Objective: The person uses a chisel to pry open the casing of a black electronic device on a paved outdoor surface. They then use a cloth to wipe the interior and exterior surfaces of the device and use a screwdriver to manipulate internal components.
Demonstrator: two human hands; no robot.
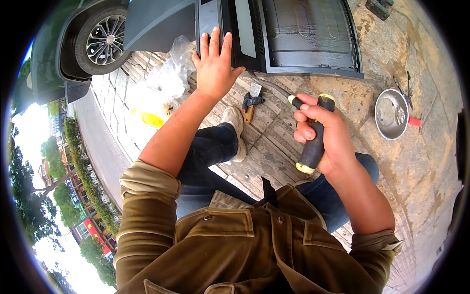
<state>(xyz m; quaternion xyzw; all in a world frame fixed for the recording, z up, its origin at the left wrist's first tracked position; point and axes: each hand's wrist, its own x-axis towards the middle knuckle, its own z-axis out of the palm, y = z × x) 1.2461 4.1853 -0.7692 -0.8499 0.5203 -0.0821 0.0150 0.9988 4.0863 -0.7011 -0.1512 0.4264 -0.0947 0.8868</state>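
Observation:
My left hand (pixel 215 66) lies flat with fingers spread on the dark panel of a large grey-black appliance (pixel 308 34), which has a wet, streaked surface and a light strip. My right hand (pixel 325 130) is wrapped round a thick black padded handle (pixel 313 147) with yellowish ends. A shorter black grip (pixel 295 101) sticks out beside my fingers, and a thin dark curved rod or hose (pixel 271 85) runs from it toward the appliance's lower edge. How these parts join is hidden by my fingers.
A scraper (pixel 255 91) with a wooden handle and black wrapping lies by my shoe (pixel 234 125). To the right sits a metal bowl (pixel 391 113) with tools beside it. Clear plastic sheeting (pixel 174 73) lies left of my arm, near a parked car's wheel (pixel 106 40).

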